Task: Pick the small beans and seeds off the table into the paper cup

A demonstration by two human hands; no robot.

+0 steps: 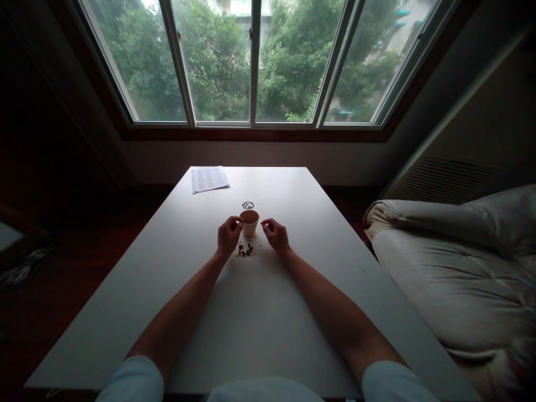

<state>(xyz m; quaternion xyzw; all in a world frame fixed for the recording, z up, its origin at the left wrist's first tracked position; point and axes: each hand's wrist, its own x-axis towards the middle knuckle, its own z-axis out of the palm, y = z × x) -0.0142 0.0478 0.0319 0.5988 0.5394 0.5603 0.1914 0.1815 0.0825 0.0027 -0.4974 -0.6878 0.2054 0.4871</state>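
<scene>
A tan paper cup (250, 224) stands upright on the white table (268, 312), its mouth facing up. At its left rim is my left hand (229, 234), fingers closed in a pinch; whether they touch the cup or hold a small piece I cannot tell. Just right of the cup, apart from it, my right hand (276, 234) is also pinched, and anything between its fingertips is too small to make out. In front of the cup lies a loose pile of small dark and pale pieces (246, 250), like beans. A few pale bits are scattered close to the cup's base.
Behind the cup is a small round dark-rimmed item (248, 205) with a whitish middle. Printed papers (210, 179) lie at the table's far left corner. A padded grey-beige seat (452, 273) stands along the right side. Beyond the far edge is a wide window (253, 67).
</scene>
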